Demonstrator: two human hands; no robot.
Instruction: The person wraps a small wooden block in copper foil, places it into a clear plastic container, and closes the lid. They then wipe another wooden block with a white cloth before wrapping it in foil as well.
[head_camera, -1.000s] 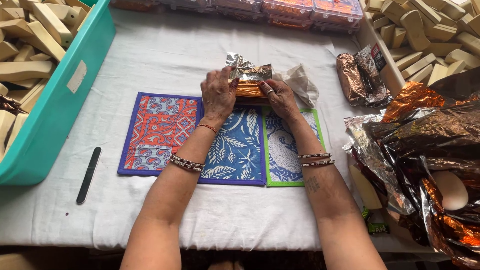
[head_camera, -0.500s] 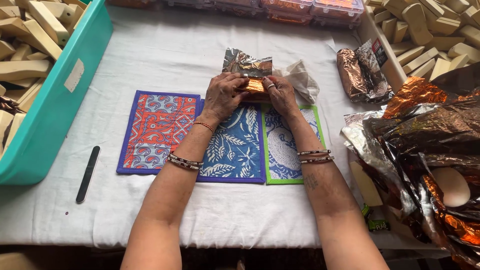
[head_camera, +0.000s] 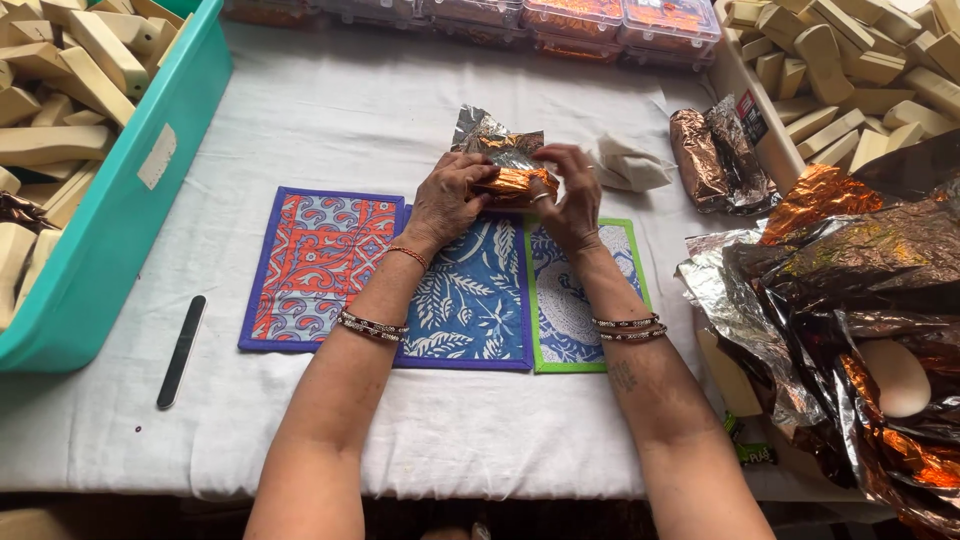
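Note:
My left hand (head_camera: 450, 197) and my right hand (head_camera: 570, 195) both grip a small bar half wrapped in copper-and-silver foil (head_camera: 505, 160), held just above three patterned cloth mats: an orange-red one (head_camera: 315, 265), a blue leaf-print one (head_camera: 470, 300) and a green-edged one (head_camera: 575, 310). Loose foil sticks up at the far side of the bar. Both wrists wear bead bracelets.
A teal bin (head_camera: 120, 210) of pale wooden-looking blocks stands at the left. A black nail file (head_camera: 181, 350) lies near it. A crumpled pale wrapper (head_camera: 630, 165) and a foil-wrapped bar (head_camera: 710, 160) lie at the right, beside a heap of foil sheets (head_camera: 860, 300) and a box of blocks (head_camera: 840, 60).
Both hands have kept folding the foil around the bar. The upstanding foil end has been pressed lower and my right fingers have shifted over the top.

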